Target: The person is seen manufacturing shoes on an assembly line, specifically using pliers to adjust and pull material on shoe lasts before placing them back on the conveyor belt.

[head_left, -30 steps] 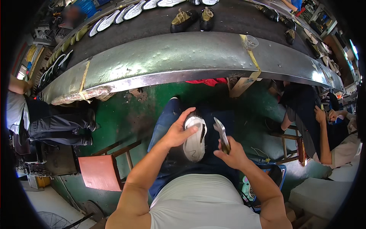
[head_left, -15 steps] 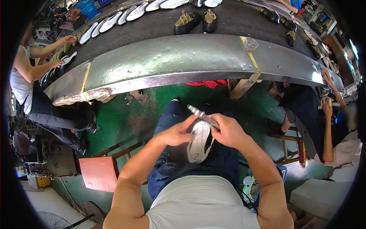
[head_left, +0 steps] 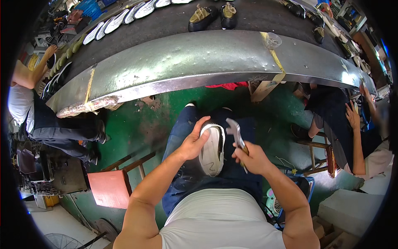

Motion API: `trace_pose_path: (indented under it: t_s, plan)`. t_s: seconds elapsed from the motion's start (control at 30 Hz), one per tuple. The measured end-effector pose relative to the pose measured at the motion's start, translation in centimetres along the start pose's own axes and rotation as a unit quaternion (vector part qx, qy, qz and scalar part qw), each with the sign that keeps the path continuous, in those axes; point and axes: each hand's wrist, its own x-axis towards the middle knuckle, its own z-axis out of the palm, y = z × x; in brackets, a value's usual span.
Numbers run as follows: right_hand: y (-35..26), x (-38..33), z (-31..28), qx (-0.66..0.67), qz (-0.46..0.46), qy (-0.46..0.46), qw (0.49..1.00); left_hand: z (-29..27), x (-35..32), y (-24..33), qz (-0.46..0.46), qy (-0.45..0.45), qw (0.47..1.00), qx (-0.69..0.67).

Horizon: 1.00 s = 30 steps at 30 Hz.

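An upturned shoe [head_left: 211, 154] rests on my lap, its pale underside up with a dark squiggle near the end closest to me. Its far end has a white rim with a dark inner edge. My left hand [head_left: 192, 143] grips that far end from the left side, thumb over the edge. To the right of the shoe, apart from it, my right hand [head_left: 253, 159] is closed around metal lasting pliers [head_left: 235, 132]. Their curved head points up and away from me. My right hand partly hides the handles.
A metal-edged bench [head_left: 166, 62] runs across in front, with white soles [head_left: 116, 21], dark shoes [head_left: 203, 18] and a clear cup [head_left: 273, 41]. Co-workers sit at left [head_left: 25, 89] and right [head_left: 352, 137]. A reddish stool [head_left: 108, 187] stands on my left.
My right hand has moved right, off the shoe, turning the pliers' head upward. My left hand has shifted onto the shoe's far left edge. The left co-worker's arm has risen.
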Motion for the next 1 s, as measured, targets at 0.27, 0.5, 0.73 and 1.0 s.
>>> trace_pose_path:
  t_s: [0.27, 0.5, 0.73, 1.0]
  plan:
    - [-1.1, 0.4, -0.7, 0.148, 0.118, -0.187, 0.964, 0.8, 0.7, 0.2, 0.001, -0.013, 1.000, 0.028]
    - [-0.7, 3.2, -0.4, -0.033, 0.086, -0.146, 0.985, 0.3, 1.3, 1.8, -0.013, 0.001, 0.993, 0.116]
    - [3.0, 6.2, 2.6, -0.251, -0.190, 0.051, 0.948, -3.3, 1.9, -0.4, -0.093, -0.029, 0.966, -0.238]
    - [-0.5, 2.8, -0.4, 0.448, 0.122, -0.290, 0.837, 1.2, 2.1, 0.3, -0.021, 0.069, 0.996, -0.046]
